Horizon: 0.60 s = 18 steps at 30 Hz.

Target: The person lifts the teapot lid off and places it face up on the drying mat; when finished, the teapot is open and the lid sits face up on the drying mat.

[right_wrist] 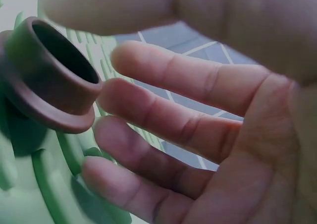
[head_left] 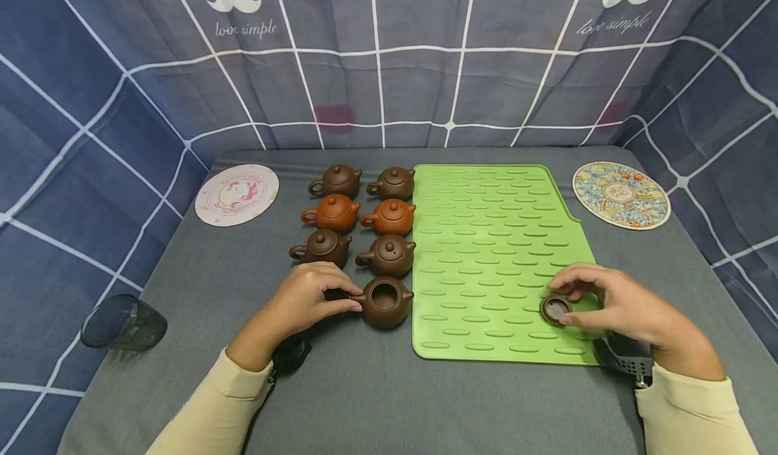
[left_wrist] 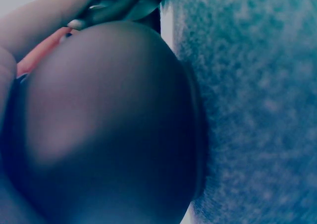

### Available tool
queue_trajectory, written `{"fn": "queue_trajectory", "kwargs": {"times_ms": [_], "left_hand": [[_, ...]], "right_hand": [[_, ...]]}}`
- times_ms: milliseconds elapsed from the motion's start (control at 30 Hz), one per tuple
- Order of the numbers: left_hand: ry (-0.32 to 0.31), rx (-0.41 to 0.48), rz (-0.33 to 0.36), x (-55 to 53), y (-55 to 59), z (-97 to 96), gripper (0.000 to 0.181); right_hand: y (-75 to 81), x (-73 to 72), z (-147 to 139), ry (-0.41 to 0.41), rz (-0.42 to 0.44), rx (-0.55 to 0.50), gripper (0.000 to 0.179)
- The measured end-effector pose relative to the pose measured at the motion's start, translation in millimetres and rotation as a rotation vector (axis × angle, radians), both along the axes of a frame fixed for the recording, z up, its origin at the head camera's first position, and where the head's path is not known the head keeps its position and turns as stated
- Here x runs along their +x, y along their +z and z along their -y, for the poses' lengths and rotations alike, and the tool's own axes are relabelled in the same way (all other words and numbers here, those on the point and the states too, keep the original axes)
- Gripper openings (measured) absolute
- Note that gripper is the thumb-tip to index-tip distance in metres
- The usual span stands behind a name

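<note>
My left hand (head_left: 313, 296) pinches the handle of a dark brown teapot (head_left: 387, 313), which stands lidless at the near end of two columns of teapots. In the left wrist view, its round body (left_wrist: 109, 120) fills much of the picture. Over the green mat (head_left: 486, 266), my right hand (head_left: 614, 303) has its fingers loosely spread around a small brown lid (head_left: 555, 310). This lid (right_wrist: 54, 75) lies tilted with its hollow side up. The fingertips (right_wrist: 111, 92) are right beside its rim; whether they touch it is hard to tell.
Several lidded teapots, dark brown (head_left: 392, 255) and orange-brown (head_left: 389, 217), stand left of the mat. A pink-and-white round mat (head_left: 237, 195) lies back left, a patterned round mat (head_left: 622, 195) back right. A dark glass (head_left: 124, 323) is tipped over at the left edge.
</note>
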<state>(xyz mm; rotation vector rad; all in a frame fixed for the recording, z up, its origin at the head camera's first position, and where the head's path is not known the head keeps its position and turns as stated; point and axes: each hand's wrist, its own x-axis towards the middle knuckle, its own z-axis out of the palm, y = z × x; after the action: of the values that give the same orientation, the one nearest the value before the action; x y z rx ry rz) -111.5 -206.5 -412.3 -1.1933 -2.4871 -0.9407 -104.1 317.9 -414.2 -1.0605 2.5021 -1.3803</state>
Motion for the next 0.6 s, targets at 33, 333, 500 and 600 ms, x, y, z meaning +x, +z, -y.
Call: {"fn": "queue_trajectory", "kwargs": {"times_ms": [33, 333, 500, 600], "left_hand": [[0.000, -0.001, 0.001, 0.0, -0.1, 0.1, 0.023], [0.009, -0.007, 0.016, 0.1, 1.3, -0.3, 0.023], [0.005, -0.005, 0.032, -0.7, 1.9, 0.2, 0.024], [-0.014, 0.015, 0.052, -1.1, 3.2, 1.0, 0.025]], "right_hand": [[0.0, 0.1, 0.1, -0.011, -0.002, -0.004, 0.052], [5.6, 0.5, 5.6, -0.174, 0.010, -0.034, 0.038], [7.8, -2.3, 13.0, -0.233, 0.029, -0.007, 0.032], [9.0, -6.2, 21.0, -0.248, 0.031, 0.003, 0.030]]}}
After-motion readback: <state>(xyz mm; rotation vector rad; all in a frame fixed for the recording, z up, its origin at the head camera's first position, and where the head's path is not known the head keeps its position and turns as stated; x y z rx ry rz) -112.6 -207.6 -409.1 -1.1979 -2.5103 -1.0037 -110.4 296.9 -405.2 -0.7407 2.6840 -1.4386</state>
